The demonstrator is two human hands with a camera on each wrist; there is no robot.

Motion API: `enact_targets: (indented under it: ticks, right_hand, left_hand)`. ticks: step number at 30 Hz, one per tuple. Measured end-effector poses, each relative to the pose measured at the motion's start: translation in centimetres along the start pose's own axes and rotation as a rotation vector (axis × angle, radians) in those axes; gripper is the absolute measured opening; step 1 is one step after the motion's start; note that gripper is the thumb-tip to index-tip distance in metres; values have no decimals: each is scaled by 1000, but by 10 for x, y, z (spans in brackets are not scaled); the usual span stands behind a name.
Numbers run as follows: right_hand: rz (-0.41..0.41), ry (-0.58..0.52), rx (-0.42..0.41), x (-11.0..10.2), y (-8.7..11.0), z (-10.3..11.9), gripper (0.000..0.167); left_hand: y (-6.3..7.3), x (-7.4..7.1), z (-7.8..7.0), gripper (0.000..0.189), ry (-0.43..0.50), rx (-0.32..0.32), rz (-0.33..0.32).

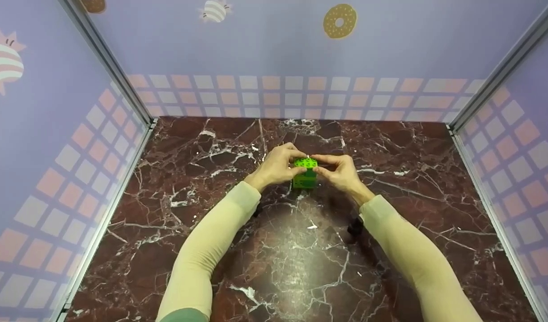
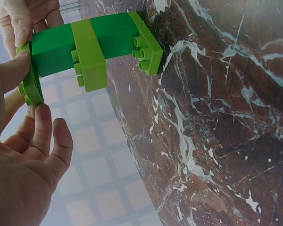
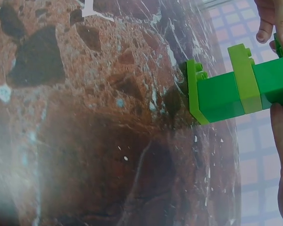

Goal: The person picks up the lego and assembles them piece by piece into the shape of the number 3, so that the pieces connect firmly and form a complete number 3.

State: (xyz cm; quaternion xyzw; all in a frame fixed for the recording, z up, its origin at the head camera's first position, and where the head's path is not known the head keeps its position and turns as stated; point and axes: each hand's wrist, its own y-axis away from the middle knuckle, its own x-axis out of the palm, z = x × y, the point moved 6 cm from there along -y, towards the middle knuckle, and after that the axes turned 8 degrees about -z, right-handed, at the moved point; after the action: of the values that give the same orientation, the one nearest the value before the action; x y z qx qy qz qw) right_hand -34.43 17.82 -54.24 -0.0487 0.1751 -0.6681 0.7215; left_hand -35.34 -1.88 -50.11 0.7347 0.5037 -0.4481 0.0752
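A stack of toy bricks stands upright on the table: a light green base brick [image 2: 148, 44], a dark green block [image 2: 114, 35], a light green middle brick [image 2: 89, 54] and another dark green block [image 2: 52, 49]. Over the top lies a studded light green top brick [image 1: 306, 162], tilted against the block in the left wrist view. My left hand [image 1: 276, 166] pinches this top brick between thumb and fingers. My right hand [image 1: 344, 174] grips the stack's top end from the other side, one finger [image 3: 279, 122] along the upper dark green block.
The stack stands on a dark red marbled table [image 1: 202, 188]. Lilac panels with a checkered band [image 1: 271, 96] enclose the back and both sides, joined by metal corner posts [image 1: 117, 71]. A dark object [image 1: 355, 226] shows below the right sleeve.
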Motion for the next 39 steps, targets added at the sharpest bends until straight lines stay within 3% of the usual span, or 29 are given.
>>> enact_targets:
  ticks: [18,24,31,39]
  right_hand:
    - [6,-178,2,-1,1,-6,37]
    - [17,-123,39,0,-1,-6,36]
    - [4,-31,21,0,-1,-3,35]
    - [-2,104,-12,0,-1,2,35]
  left_hand:
    - [1,0,-2,41,45,-9,-33]
    - [3,-1,0,40,67,-24,-35]
    - [2,-2,0,39,16,-24,-42]
    - [3,2,1,38,57,-107,-34]
